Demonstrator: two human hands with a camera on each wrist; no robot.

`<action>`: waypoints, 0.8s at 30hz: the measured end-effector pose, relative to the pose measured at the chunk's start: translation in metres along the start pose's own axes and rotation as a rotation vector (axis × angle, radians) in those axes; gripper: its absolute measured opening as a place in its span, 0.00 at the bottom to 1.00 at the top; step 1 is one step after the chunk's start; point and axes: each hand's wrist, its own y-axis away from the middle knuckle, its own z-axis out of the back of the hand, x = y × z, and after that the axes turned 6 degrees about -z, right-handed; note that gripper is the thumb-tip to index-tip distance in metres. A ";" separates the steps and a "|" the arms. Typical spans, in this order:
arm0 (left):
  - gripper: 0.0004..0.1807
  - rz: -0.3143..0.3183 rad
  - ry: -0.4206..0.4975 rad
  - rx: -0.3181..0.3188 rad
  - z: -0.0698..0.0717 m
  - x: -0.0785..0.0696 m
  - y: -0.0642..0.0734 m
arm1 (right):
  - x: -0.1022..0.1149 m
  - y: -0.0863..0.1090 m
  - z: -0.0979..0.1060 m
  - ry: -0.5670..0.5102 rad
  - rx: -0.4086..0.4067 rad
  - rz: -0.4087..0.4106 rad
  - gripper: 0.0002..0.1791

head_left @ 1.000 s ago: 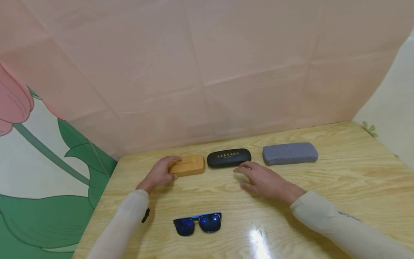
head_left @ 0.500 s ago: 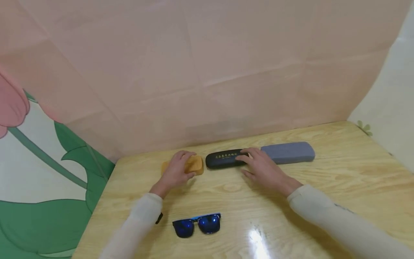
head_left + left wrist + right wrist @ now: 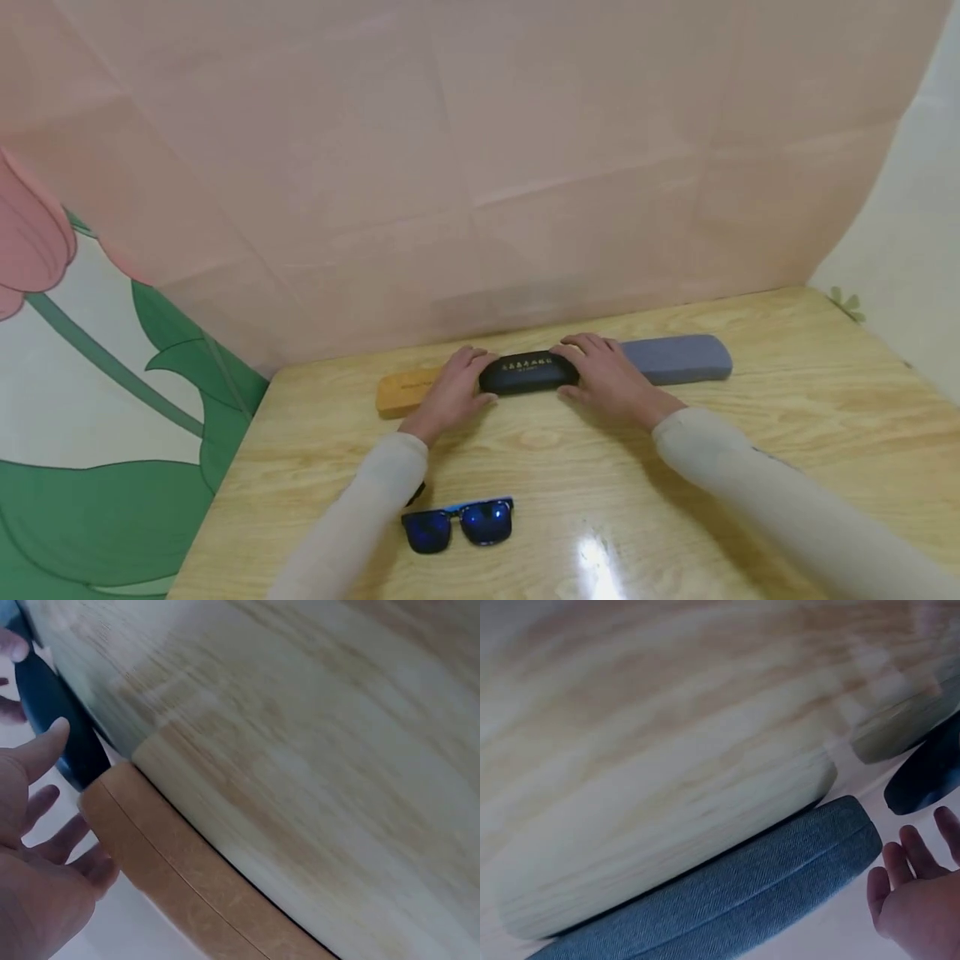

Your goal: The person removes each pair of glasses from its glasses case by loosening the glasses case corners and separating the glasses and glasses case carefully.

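Observation:
A black glasses case (image 3: 528, 377) with gold lettering lies on the table between both hands. My left hand (image 3: 452, 392) grips its left end, thumb at the front and fingers behind. At the right end my right hand (image 3: 609, 382) holds it likewise, fingers over the back edge. An orange glasses case (image 3: 399, 395) sits just left, partly covered by my left hand; its seam side fills the lower left wrist view. Right of the black case lies a blue-grey glasses case (image 3: 686, 358), its left end behind my right hand. Sunglasses (image 3: 487, 522) with blue mirrored lenses rest nearer me.
The cases stand in a row near the back of the wood-grain table (image 3: 780, 425). Behind it hangs a pink cloth (image 3: 480, 150). A wall with a painted tulip (image 3: 33, 242) rises at the left, and a pale wall at the right.
My left hand has left the orange case and moved right to the black case. My right hand has closed in on the black case's right end. The cases and sunglasses stay in place.

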 end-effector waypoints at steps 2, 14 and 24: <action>0.36 -0.006 -0.014 0.013 -0.001 -0.002 -0.002 | 0.001 -0.002 0.000 -0.003 0.009 0.007 0.36; 0.30 -0.023 -0.058 0.027 -0.005 -0.009 -0.004 | 0.004 -0.006 0.001 -0.029 0.055 -0.013 0.33; 0.29 -0.046 -0.050 0.014 -0.004 -0.008 0.000 | 0.012 -0.004 0.002 -0.043 0.093 -0.019 0.32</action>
